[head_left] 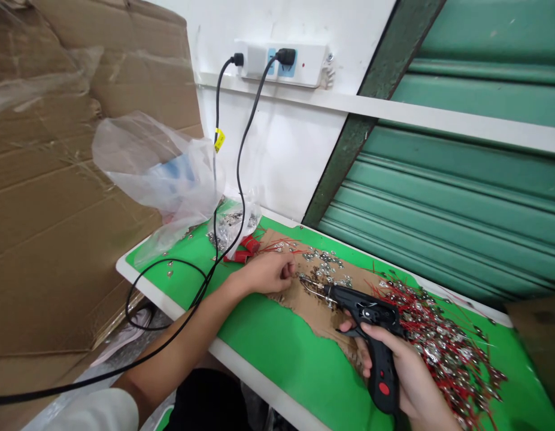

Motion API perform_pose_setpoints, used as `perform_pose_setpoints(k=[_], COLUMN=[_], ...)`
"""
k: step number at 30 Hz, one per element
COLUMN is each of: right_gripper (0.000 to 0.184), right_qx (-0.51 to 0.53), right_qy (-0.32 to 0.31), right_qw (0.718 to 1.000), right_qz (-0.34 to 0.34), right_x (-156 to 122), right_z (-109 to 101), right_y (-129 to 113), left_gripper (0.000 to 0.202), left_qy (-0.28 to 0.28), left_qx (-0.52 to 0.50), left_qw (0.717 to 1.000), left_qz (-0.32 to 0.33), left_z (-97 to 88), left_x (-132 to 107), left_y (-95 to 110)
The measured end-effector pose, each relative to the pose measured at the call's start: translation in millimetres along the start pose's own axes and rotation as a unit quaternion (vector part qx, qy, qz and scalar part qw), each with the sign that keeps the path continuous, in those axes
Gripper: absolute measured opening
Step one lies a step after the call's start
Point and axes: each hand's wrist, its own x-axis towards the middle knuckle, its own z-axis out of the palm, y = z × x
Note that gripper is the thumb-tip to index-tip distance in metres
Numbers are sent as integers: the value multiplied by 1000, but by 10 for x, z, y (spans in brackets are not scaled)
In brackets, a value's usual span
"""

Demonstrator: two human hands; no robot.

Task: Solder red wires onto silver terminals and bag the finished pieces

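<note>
My right hand (385, 353) is wrapped round the grip of a black soldering gun (367, 311) with a red button low on its handle. Its thin metal tip points left, over a torn cardboard sheet (299, 308). Close to that tip, my left hand (273, 272) has its fingers curled in a pinch; what they hold, if anything, is too small to make out. Loose small metal discs (324, 263) lie on the cardboard beyond the tip. Thin red wires (279, 244) stretch out behind my left hand.
On the green table (277, 341), a big heap of metal discs with red wires (443, 341) spreads at right. Red wire bundles (236, 256) and a plastic bag of metal parts (234, 224) lie left. Black cables (241, 173) hang from a power strip (311, 63). Cardboard boxes (70, 239) stand left.
</note>
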Motion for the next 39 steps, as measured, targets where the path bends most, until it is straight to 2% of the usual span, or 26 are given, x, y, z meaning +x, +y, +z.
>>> perform_pose_setpoints(k=[8, 12, 15, 23, 32, 39], right_gripper=[27, 38, 43, 44, 31, 27], right_qx=[126, 175, 198, 261, 262, 263], right_qy=[-26, -9, -26, -27, -33, -8], right_qw=[988, 975, 965, 945, 934, 921], right_qz=[-88, -140, -170, -194, -241, -288], right_x=[-98, -45, -46, -224, -283, -401], right_z=[16, -72, -114, -120, -187, -184], right_y=[-14, 45, 30, -93, -112, -179], left_gripper=[14, 13, 12, 16, 12, 11], left_qy=[2, 6, 7, -2, 18, 40], left_qx=[13, 17, 33, 56, 79, 65], left_qw=[1000, 1000, 999, 998, 996, 997], left_qz=[-4, -2, -4, -16, -42, -28], left_z=[-2, 11, 25, 20, 37, 54], left_x=[-2, 3, 8, 2, -40, -108], left_y=[35, 38, 33, 73, 199, 287])
